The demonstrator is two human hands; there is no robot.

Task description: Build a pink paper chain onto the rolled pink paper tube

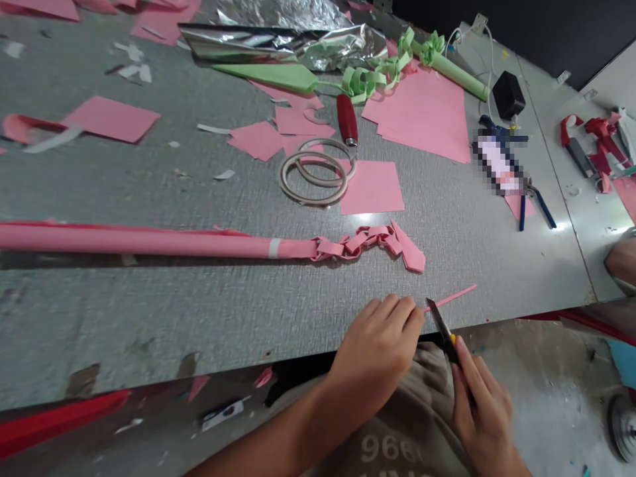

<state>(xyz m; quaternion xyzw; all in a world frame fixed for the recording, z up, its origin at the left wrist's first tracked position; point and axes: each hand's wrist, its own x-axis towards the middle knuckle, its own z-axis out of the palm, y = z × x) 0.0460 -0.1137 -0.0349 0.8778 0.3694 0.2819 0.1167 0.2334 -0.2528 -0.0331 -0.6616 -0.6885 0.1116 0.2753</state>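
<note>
My left hand (380, 344) is closed in a pinch on a thin pink paper strip (454, 296) at the near edge of the grey table (199, 311). My right hand (479, 404) grips a black and yellow utility knife (444, 330), blade tip touching the strip right beside my left fingers. Just beyond lies a long pink paper roll (139, 240) ending in a folded pink paper chain (370, 242).
Tape rings (314, 173), a red-handled tool (346, 119), pink paper sheets (422, 112) and scraps, a green paper roll (454, 71) with green curls, crumpled foil (288, 36), a black adapter (507, 94) and blue-handled pliers (534, 199) lie farther back. Red paper pieces (596, 142) sit far right.
</note>
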